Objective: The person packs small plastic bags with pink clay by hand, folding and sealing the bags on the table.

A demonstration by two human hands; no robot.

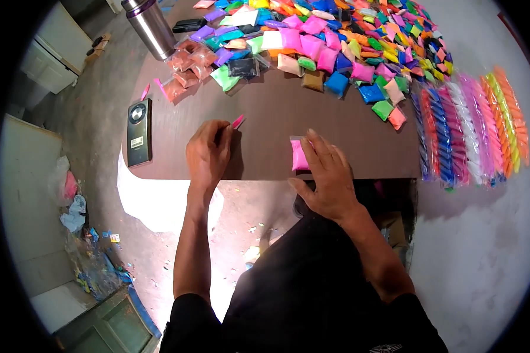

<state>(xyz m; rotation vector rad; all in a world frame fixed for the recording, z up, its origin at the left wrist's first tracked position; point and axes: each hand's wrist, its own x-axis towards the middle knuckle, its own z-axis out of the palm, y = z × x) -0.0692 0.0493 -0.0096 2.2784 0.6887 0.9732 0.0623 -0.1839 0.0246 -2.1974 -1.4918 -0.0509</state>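
Note:
My left hand [209, 150] is closed above the brown table, its fingertips pinched together. A small pink pointed piece [238, 121] sticks out beyond those fingers; its other end is hidden. My right hand [327, 173] lies flat near the table's front edge, fingers stretched out and thumb apart. Partly under its fingers is a small clear packet of bright pink clay-like material [299, 155]. A gap of bare tabletop separates the two hands.
A heap of colourful small packets [312, 44] covers the table's far side. Twisted colourful bundles in clear wrap [468, 129] lie at the right. A dark phone-like device [139, 132], steel flask [150, 26] and reddish-brown packets [191, 62] are at the left.

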